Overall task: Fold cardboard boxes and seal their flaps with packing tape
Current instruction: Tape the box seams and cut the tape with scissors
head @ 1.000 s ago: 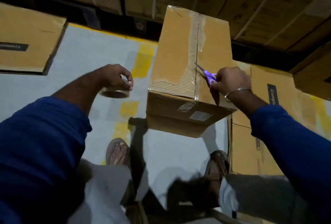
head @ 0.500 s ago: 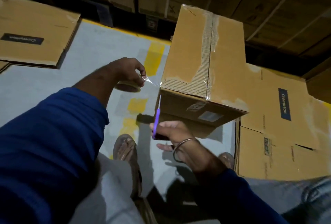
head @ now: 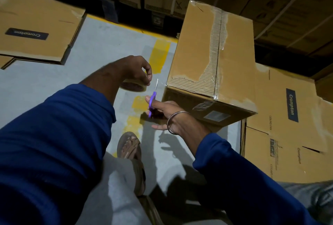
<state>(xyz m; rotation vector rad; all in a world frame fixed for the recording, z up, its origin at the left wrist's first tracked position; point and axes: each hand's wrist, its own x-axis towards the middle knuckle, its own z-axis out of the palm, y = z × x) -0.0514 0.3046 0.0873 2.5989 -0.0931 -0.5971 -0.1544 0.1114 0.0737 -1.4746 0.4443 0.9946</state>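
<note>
Two hands in use. Tape roll (head: pixel 133 86) gripped by left hand (head: pixel 134 69), fingers curled round it, held above grey floor (head: pixel 100 48). Purple-handled scissors (head: pixel 153 99) pinched in right hand (head: pixel 164 112), blades pointed up between roll and box corner; whether tape strand is touched cannot be told. Assembled cardboard box (head: pixel 212 59) just right of scissors, top seam taped, surface paper torn. Flattened Crompton cartons (head: pixel 292 116) laid beside box.
</note>
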